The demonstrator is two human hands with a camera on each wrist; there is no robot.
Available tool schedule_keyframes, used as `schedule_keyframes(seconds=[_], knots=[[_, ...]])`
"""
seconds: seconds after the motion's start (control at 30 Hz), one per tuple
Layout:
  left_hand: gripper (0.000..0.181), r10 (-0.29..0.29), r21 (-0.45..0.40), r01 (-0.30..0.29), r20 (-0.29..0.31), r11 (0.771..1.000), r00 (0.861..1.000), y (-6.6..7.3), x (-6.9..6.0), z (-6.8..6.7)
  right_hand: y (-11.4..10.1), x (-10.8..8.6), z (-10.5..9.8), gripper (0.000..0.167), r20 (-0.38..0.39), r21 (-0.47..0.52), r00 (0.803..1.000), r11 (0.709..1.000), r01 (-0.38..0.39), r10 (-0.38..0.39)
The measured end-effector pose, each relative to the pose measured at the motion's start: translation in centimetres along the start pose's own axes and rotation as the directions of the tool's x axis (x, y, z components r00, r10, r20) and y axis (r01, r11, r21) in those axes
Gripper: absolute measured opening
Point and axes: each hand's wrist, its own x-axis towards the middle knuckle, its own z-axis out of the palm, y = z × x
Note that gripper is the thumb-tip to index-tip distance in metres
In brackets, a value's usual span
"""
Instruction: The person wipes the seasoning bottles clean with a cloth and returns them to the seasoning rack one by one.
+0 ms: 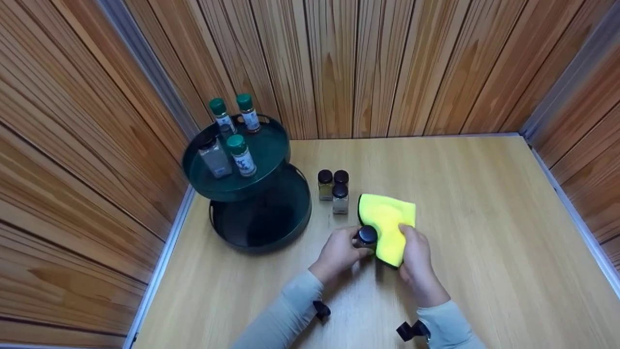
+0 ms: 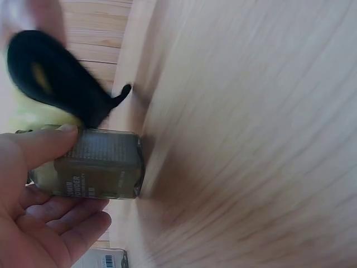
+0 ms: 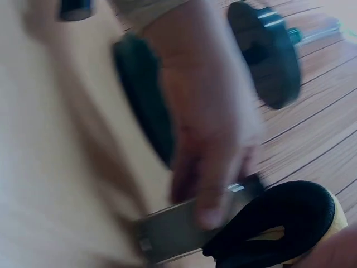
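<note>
My left hand (image 1: 339,252) grips a square glass spice jar (image 1: 367,235) with a black cap. In the left wrist view the jar (image 2: 100,164) bears a label partly reading "powder", thumb on one side and fingers on the other. In my right hand (image 1: 417,254) is a bright yellow cleaning cloth (image 1: 387,213), pinched with the thumb on top. The cloth's dark underside (image 2: 56,78) is folded and lies against or very close to the jar. In the right wrist view the jar (image 3: 173,229) is tilted, near the dark edge of the cloth (image 3: 304,206).
Several black-capped jars (image 1: 340,198) stand grouped on the wooden table (image 1: 484,218) beyond my left hand. To the left is a dark green two-tier round rack (image 1: 261,228). Its upper tier carries green-capped bottles (image 1: 242,157) and a dark-capped jar (image 1: 215,160). Wood-panelled walls (image 1: 378,72) enclose the table.
</note>
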Motion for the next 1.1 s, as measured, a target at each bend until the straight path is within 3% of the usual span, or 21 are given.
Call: schedule_keyframes(seconds=[0.13,0.3,0.43,0.6,0.77,1.1], knots=[[0.047,0.006,-0.013,-0.006,0.004,1.0,1.0,-0.2,0.0,0.0,0.3,-0.6,0.1,0.037,0.002,0.025,0.999,0.999,0.036,-0.036],[0.047,-0.007,-0.014,0.007,0.0,1.0,1.0,-0.3,-0.2,0.3,3.2,-0.1,-0.5,0.034,-0.036,0.02,0.999,1.0,0.003,-0.003],[0.048,0.025,0.022,-0.025,-0.02,0.999,0.999,-0.1,-0.2,0.3,4.4,0.7,-0.8,0.033,-0.049,0.002,0.998,0.999,-0.043,0.043],[0.047,0.049,0.059,-0.047,-0.035,0.997,0.998,0.1,-0.2,0.3,2.8,0.5,-0.8,0.042,-0.04,0.031,0.994,0.994,-0.102,0.103],[0.046,0.076,0.065,-0.074,-0.029,0.995,0.997,0.2,-0.1,0.1,0.0,-0.4,-0.9,0.04,-0.005,0.07,0.996,0.994,-0.088,0.088],[0.05,0.047,-0.046,-0.044,0.062,0.998,0.997,-0.2,0.5,-0.9,-0.6,0.9,-2.5,0.044,0.079,0.13,0.991,0.985,-0.117,0.108]])
